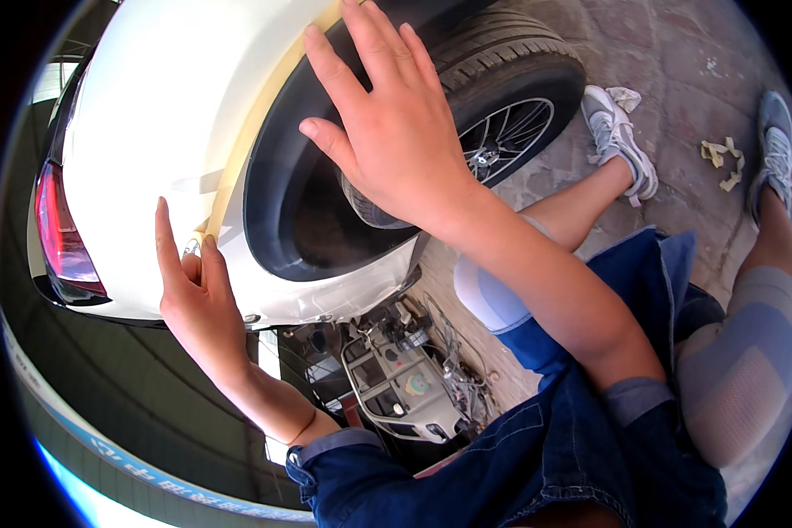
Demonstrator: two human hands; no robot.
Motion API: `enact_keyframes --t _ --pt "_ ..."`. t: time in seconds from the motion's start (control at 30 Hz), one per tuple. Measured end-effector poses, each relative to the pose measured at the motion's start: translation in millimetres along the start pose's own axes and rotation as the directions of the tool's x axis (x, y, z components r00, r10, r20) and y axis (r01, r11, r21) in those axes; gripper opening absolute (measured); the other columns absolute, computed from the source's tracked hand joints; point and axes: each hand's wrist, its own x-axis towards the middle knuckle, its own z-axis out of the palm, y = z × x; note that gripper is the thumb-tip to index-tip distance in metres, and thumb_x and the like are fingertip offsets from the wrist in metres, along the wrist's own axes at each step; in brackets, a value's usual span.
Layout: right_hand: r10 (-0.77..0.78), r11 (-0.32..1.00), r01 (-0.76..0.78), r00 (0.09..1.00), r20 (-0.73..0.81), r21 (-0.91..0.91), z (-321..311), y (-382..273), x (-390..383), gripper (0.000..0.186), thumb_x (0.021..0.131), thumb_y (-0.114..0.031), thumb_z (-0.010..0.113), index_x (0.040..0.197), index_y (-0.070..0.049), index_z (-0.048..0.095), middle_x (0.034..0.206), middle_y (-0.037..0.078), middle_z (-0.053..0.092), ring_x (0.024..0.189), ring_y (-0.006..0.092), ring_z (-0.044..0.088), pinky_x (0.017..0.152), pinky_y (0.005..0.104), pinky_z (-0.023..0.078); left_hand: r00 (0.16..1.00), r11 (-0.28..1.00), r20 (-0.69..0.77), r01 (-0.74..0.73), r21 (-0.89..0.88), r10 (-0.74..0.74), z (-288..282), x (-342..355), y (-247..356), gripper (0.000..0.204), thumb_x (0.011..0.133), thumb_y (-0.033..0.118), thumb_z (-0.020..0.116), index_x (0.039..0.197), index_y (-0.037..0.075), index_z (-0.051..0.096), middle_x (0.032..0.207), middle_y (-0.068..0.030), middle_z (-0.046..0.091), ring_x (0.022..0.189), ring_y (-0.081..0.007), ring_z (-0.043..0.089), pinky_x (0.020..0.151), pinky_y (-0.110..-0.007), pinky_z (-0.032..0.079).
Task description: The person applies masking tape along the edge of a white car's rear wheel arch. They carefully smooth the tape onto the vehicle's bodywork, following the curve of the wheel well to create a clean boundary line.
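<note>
A strip of yellowish masking tape [248, 123] follows the edge of the white car body [172, 97], along the dark wheel arch [268, 176]. My left hand [198, 299] is at the tape's lower end, its index finger stretched out along the white panel. The thumb and curled fingers close around the tape there; a small patterned bit shows between them, too hidden to make out. Higher up, my right hand [400, 132] lies open over the arch, fingers spread, with fingertips at the upper stretch of tape. It holds nothing.
A tyre with a spoked wheel [506, 136] sits right of the arch. The red tail light [57, 229] is at the left. Crumpled tape scraps [723, 163] lie on the stone paving near my shoes [620, 141]. A small vehicle [400, 383] stands below the car in view.
</note>
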Motion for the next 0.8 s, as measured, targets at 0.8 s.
enact_keyframes --t 0.8 --pt "-0.033 0.995 0.027 0.998 0.061 0.099 3 1 -3 0.074 0.099 -0.035 0.065 0.157 0.000 0.034 0.158 0.036 0.028 0.149 0.0486 0.029 0.121 0.0558 0.028 1.000 0.973 -0.020 -0.017 0.232 0.022 14 1 2 0.060 0.101 0.011 0.061 0.157 0.025 0.046 0.060 -0.0041 0.048 0.053 -0.0104 0.043 0.051 -0.031 0.038"
